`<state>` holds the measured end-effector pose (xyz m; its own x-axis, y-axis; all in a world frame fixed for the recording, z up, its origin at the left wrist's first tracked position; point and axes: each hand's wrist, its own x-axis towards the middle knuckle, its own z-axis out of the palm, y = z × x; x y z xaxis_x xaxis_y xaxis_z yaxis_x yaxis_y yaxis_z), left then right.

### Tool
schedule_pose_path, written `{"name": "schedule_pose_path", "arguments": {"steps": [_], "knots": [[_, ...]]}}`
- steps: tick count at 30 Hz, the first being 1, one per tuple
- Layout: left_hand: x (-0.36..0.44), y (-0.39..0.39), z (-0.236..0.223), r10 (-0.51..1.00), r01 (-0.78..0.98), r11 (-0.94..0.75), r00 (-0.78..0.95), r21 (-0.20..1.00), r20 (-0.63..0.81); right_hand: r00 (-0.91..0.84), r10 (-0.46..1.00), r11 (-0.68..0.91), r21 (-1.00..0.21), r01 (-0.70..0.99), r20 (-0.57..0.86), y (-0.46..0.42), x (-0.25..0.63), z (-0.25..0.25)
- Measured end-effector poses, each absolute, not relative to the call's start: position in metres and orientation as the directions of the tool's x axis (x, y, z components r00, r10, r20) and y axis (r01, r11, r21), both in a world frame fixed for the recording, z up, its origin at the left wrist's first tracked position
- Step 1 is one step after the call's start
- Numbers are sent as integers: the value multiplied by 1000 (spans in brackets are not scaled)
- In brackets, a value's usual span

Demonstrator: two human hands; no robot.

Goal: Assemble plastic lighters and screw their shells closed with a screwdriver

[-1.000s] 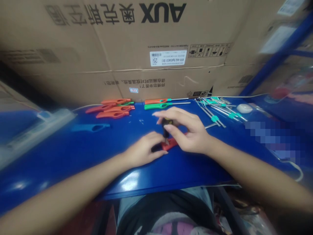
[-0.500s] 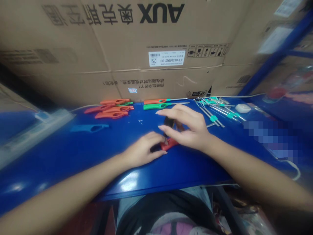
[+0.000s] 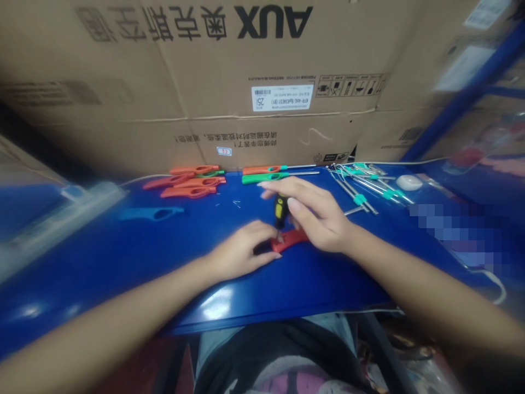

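My left hand (image 3: 252, 246) is closed around the near-left end of a red lighter handle (image 3: 293, 239) lying on the blue table, its thumb and fingers pinching that end. In my right hand (image 3: 318, 216) is a short black and yellow screwdriver (image 3: 281, 210), held upright between thumb and fingers. Its tip points down at the red handle, right beside my left fingertips; the exact contact spot is too small to make out. The far end of the handle is partly hidden under my right hand.
Orange and red lighter handles (image 3: 192, 183) lie at the back left, a blue handle (image 3: 158, 213) nearer. An orange and a green lighter (image 3: 262, 178) with metal tubes lie behind my hands. Metal rods with green collars (image 3: 369, 186) are piled right. A cardboard box (image 3: 205, 93) stands behind.
My right hand has turned the screwdriver, so its yellow markings now show, and the thumb has moved up along its handle. My left hand stays on the red handle.
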<state>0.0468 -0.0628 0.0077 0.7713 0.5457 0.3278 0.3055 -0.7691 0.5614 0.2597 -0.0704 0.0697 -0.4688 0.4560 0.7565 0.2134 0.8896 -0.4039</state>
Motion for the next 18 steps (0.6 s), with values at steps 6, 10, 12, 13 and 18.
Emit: {"name": "schedule_pose_path", "arguments": {"steps": [6,10,12,13,18], "knots": [[46,-62,4,562,334,-764,765,553,315,-474,473,879,-434,196,743,-70,260,69],[46,-62,4,552,311,-767,767,562,328,-479,352,932,-253,260,804,-70,261,70],[46,-62,6,545,299,-766,771,569,329,-478,409,913,-349,213,777,-72,260,71],[46,-62,6,545,297,-765,772,572,327,-472,445,895,-404,191,761,-72,260,71],[46,-63,6,539,296,-775,771,558,339,-392,387,909,-274,314,834,-68,261,71]]}}
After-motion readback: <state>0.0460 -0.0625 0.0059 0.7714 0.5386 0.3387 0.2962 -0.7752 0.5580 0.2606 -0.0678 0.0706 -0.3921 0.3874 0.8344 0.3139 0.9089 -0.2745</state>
